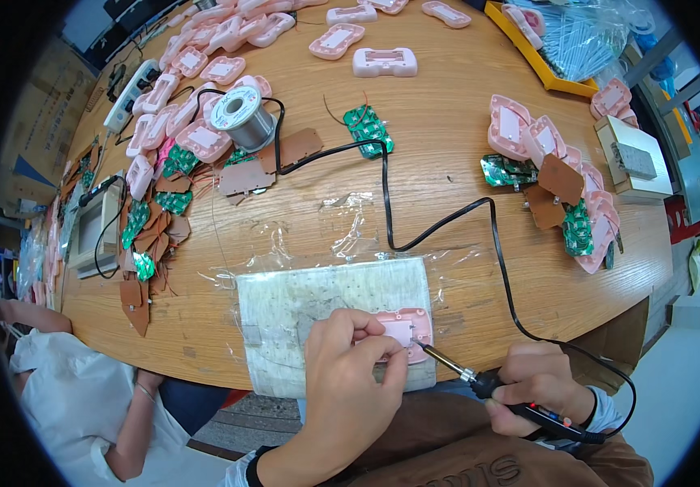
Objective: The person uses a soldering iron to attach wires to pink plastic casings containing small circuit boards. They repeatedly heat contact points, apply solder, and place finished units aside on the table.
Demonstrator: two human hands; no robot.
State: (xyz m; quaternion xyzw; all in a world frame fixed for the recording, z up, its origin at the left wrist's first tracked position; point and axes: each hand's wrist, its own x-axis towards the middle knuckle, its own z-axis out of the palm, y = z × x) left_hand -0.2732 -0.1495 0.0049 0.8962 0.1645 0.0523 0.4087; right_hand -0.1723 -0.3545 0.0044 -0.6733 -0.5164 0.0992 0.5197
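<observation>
On a worn whitish mat [273, 312] at the table's near edge lies a pink plastic shell [423, 323] with a white rectangular panel [398, 331] in it. My left hand [346, 369] is closed over the shell's left part, thumb and fingers pinched together; what they hold, if anything, is too small to make out. My right hand [538, 381] grips a black soldering iron [484, 383]. The iron's metal tip reaches the shell next to my left fingertips; I cannot tell whether it touches. Its black cord [492, 235] crosses the table.
A solder spool [243, 122] stands at the back left among pink shells [204, 142], green circuit boards [175, 203] and brown boards [152, 235]. More shells and boards [577, 227] lie at right, beside a yellow tray [561, 81]. Another person's arm [135, 422] is at left.
</observation>
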